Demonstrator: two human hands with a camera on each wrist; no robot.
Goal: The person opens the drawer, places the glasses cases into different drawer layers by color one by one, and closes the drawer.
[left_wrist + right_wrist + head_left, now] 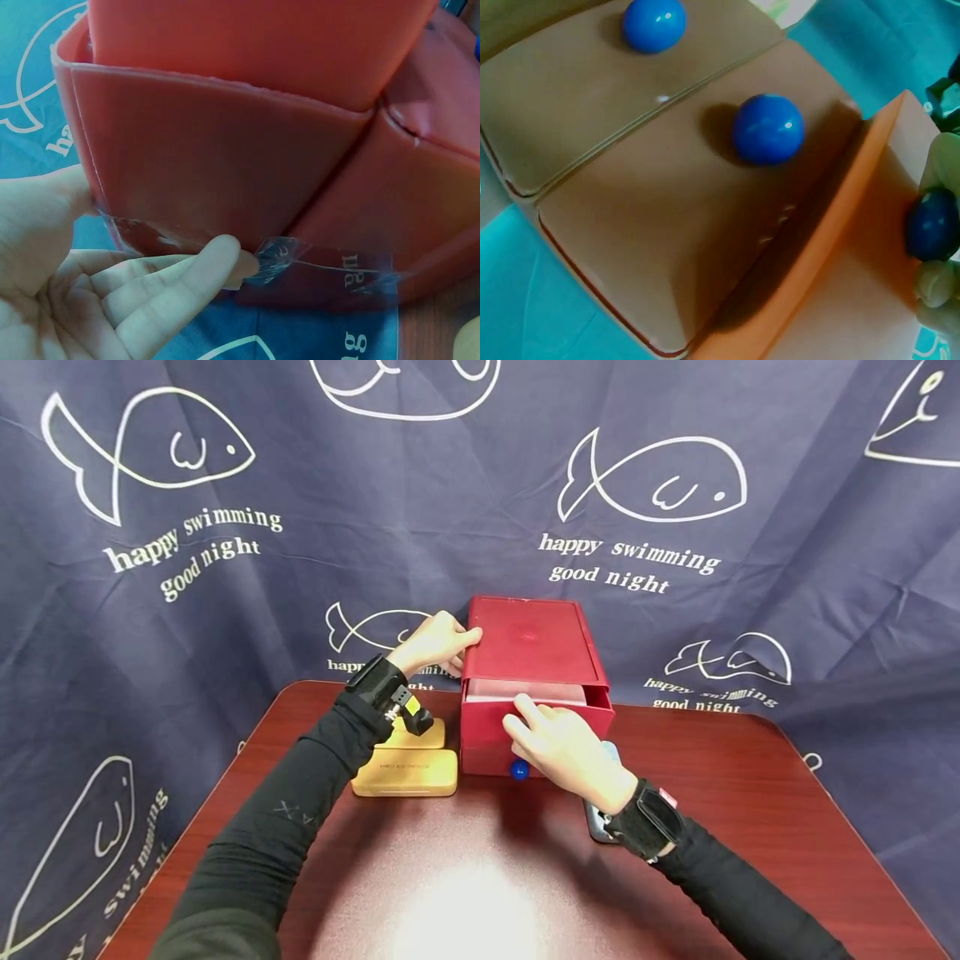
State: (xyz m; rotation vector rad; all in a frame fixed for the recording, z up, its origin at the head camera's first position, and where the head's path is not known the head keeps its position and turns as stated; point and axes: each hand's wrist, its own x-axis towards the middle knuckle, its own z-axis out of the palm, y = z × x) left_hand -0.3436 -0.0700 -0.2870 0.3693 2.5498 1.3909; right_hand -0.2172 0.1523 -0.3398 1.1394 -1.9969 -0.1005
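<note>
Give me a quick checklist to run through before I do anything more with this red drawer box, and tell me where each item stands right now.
1. Box braced: left hand grips the back left corner of the red drawer box. Ok.
2. Hold on the drawer: right hand lies over the top drawer; in the right wrist view the fingertips pinch a blue knob. Ok.
3. Drawer state: top drawer stands slightly out. Ok.
4. Drawer contents: cannot tell.
5. Room in front: bare table before the box. Ok.
6. Neighbours: wooden cases lie left, a dark object sits under the right wrist. Cannot tell if it interferes.
</note>
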